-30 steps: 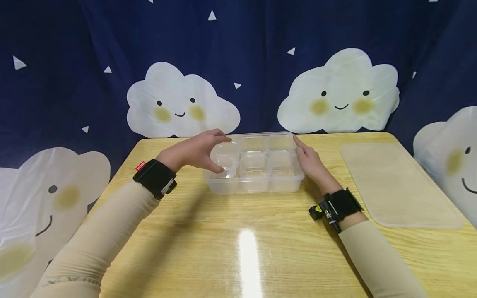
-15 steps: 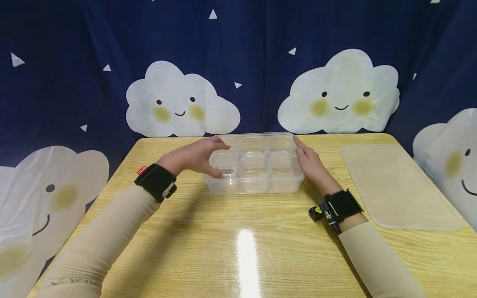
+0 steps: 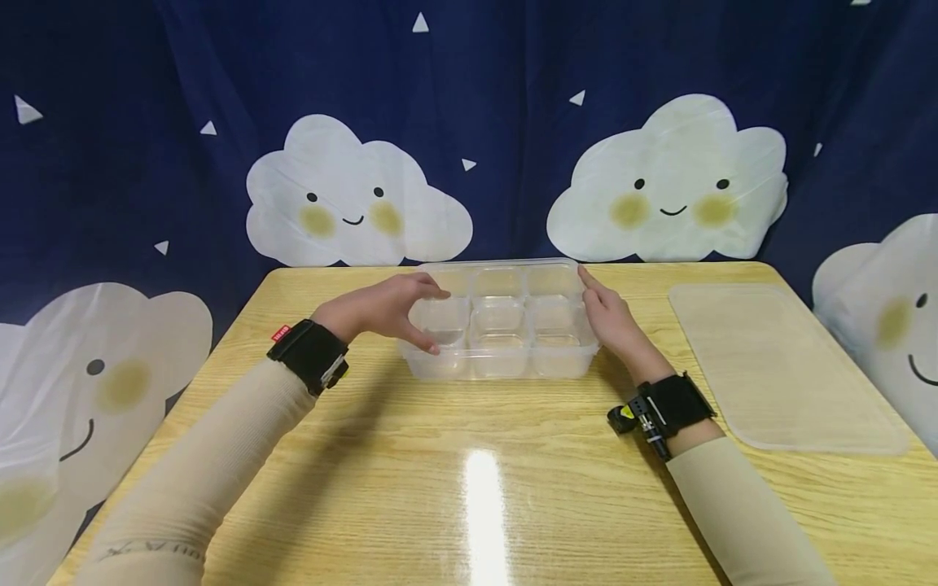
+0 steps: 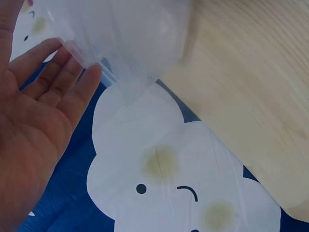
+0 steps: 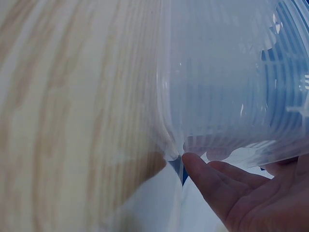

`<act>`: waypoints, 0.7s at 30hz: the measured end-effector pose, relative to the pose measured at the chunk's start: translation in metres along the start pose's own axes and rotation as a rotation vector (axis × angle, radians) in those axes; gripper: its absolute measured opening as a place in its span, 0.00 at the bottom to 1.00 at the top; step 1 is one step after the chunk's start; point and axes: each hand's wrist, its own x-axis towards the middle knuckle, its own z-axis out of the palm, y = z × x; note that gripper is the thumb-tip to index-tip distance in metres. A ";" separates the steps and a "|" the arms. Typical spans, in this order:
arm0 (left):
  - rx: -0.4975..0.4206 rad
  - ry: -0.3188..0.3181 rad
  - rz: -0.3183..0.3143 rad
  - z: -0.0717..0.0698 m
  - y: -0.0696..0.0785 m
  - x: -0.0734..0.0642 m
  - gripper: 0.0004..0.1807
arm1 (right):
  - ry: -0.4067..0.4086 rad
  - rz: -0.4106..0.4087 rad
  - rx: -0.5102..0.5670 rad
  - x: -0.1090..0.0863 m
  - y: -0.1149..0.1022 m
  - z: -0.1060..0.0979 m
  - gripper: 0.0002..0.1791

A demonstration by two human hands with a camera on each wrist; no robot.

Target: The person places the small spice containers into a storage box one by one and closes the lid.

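Note:
A clear plastic storage bin (image 3: pixel 498 366) sits at the far middle of the table, divided inside by several small clear boxes (image 3: pixel 498 321). My left hand (image 3: pixel 388 309) reaches over the bin's left end. Its thumb and fingers span the front-left small box (image 3: pixel 445 316), gripping it by front and back. In the left wrist view, the fingers (image 4: pixel 87 87) curve beside blurred clear plastic. Against the bin's right end rests my right hand (image 3: pixel 611 321), fingers extended along the wall. From the right wrist, fingertips (image 5: pixel 190 159) touch the bin's outer wall (image 5: pixel 217 72).
A flat translucent lid (image 3: pixel 791 366) lies on the wooden table (image 3: pixel 410 488) to the right. Right behind the bin hangs a dark blue curtain (image 3: pixel 506 122) with clouds, along the table's far edge.
My left hand has come down and slightly towards me. The front-left small box, tilted before, now sits level among the others. My right hand has stayed on the bin's right end.

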 end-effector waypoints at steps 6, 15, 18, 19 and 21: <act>-0.033 -0.031 -0.009 0.002 -0.002 0.002 0.48 | 0.004 0.001 0.003 0.000 0.000 0.000 0.30; -0.024 -0.056 -0.030 0.003 -0.005 -0.001 0.44 | 0.006 -0.006 0.009 -0.001 -0.001 0.000 0.31; -0.031 -0.066 -0.030 0.004 -0.005 -0.002 0.43 | 0.006 -0.002 0.006 -0.001 -0.001 0.000 0.31; -0.032 -0.067 -0.025 0.004 -0.005 -0.002 0.43 | 0.005 -0.001 0.007 -0.001 -0.002 0.000 0.31; -0.035 -0.068 -0.018 0.004 -0.006 -0.002 0.42 | 0.001 0.004 0.007 -0.001 -0.002 0.001 0.31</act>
